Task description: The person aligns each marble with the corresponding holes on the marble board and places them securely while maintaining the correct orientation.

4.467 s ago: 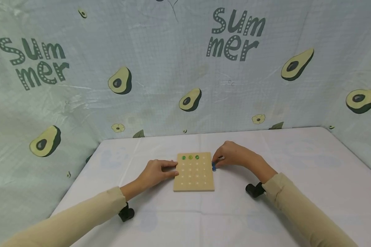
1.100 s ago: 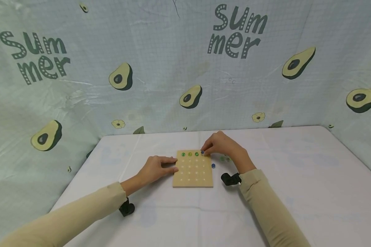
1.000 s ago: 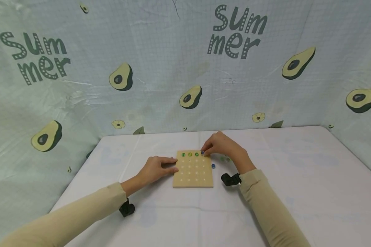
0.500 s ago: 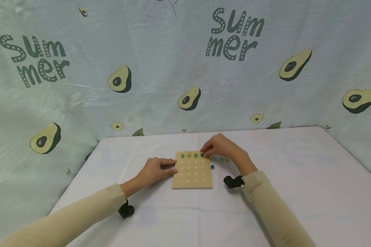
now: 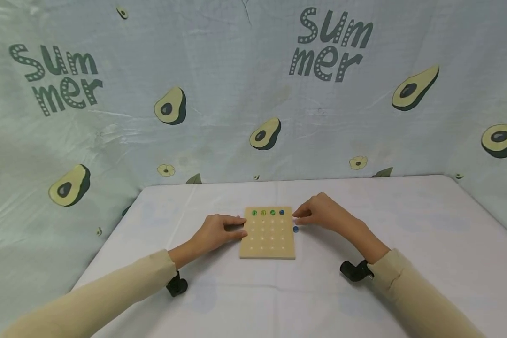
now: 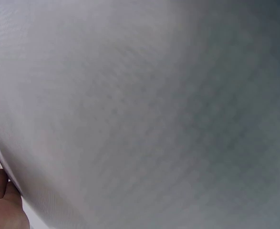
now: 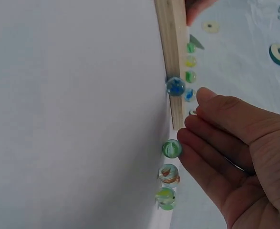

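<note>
A square wooden board (image 5: 267, 239) with rows of small hollows lies on the table. Its far row bears several glass marbles, ending at the right in a blue marble (image 5: 281, 212). My left hand (image 5: 213, 234) rests thumb and fingertips against the board's left edge; the left wrist view shows only part of it. Just off the far right corner is my right hand (image 5: 327, 213), its fingers loosely bent and holding nothing. Another blue marble (image 7: 176, 87) lies beside the board's right edge. Near my right fingertips is a green marble (image 7: 171, 149).
An orange-streaked marble (image 7: 169, 174) and a yellow-green marble (image 7: 165, 195) lie on the white-covered table (image 5: 236, 295), hidden behind the right hand in the head view. A printed cloth backdrop (image 5: 219, 94) rises behind the table.
The right hand has put a blue marble into the far row's right hollow, let go of it and moved right, off the board. The left hand stays at the board's left edge.
</note>
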Action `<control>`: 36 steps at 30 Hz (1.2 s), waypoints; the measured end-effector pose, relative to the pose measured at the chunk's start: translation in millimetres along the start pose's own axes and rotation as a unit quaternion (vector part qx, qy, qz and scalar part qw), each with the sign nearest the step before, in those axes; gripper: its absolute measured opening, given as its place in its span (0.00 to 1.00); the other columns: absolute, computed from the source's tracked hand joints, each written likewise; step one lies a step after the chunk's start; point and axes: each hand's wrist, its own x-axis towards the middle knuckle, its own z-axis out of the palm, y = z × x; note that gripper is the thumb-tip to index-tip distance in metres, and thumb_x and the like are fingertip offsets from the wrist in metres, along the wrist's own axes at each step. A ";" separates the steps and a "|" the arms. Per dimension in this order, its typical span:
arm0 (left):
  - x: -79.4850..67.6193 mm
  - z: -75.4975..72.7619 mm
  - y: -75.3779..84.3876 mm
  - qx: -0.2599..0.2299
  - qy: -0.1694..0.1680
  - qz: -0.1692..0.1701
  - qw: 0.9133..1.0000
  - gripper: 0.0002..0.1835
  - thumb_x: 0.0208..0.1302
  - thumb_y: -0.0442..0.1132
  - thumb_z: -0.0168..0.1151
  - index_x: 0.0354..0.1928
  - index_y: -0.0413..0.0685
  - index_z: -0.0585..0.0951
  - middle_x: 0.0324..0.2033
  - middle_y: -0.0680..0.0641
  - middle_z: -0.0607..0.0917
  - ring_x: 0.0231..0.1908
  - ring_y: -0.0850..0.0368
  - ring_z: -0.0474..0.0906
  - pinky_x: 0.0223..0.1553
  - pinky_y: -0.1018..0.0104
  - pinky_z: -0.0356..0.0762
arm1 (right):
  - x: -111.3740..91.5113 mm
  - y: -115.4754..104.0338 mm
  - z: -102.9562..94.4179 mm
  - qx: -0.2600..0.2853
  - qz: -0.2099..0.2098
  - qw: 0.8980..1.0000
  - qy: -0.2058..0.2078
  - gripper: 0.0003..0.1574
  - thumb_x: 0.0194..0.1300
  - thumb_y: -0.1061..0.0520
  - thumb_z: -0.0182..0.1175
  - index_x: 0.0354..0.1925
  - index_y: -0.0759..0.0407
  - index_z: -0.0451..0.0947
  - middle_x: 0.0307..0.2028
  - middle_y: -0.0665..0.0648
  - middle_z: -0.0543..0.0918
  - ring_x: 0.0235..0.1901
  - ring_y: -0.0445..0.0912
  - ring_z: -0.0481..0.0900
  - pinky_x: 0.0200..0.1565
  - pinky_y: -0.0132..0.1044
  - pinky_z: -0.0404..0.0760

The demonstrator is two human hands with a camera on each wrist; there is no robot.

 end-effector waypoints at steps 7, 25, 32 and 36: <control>1.1 3.7 1.7 0.003 0.006 -0.013 1.000 0.24 0.60 0.48 0.75 0.59 0.52 0.86 0.58 0.49 0.85 0.65 0.51 0.76 0.66 0.52 0.73 | -11.3 -0.1 1.6 -0.019 -0.021 1.000 -0.009 0.14 0.63 0.55 0.73 0.47 0.58 0.90 0.42 0.52 0.91 0.41 0.41 0.87 0.41 0.34 0.85; -0.1 2.2 0.8 -0.001 0.008 -0.008 1.000 0.25 0.60 0.48 0.76 0.59 0.52 0.86 0.58 0.49 0.85 0.65 0.51 0.76 0.65 0.52 0.73 | -15.2 -6.5 3.6 -0.055 -0.060 0.997 -0.008 0.12 0.60 0.59 0.74 0.43 0.59 0.91 0.39 0.50 0.91 0.39 0.40 0.87 0.39 0.32 0.85; -0.2 2.8 0.7 -0.009 0.004 -0.008 1.000 0.24 0.60 0.48 0.75 0.59 0.52 0.86 0.58 0.49 0.85 0.65 0.51 0.76 0.65 0.51 0.73 | -22.3 -8.1 1.8 -0.053 -0.091 0.994 -0.008 0.12 0.60 0.61 0.74 0.44 0.58 0.90 0.39 0.50 0.91 0.38 0.39 0.88 0.39 0.29 0.85; -0.3 2.8 -0.7 -0.007 0.009 -0.007 1.000 0.24 0.60 0.48 0.76 0.58 0.52 0.86 0.58 0.49 0.85 0.65 0.51 0.76 0.65 0.51 0.74 | -22.3 -7.9 4.9 -0.038 -0.081 0.996 -0.007 0.11 0.60 0.61 0.74 0.42 0.58 0.91 0.37 0.50 0.91 0.35 0.35 0.85 0.37 0.27 0.83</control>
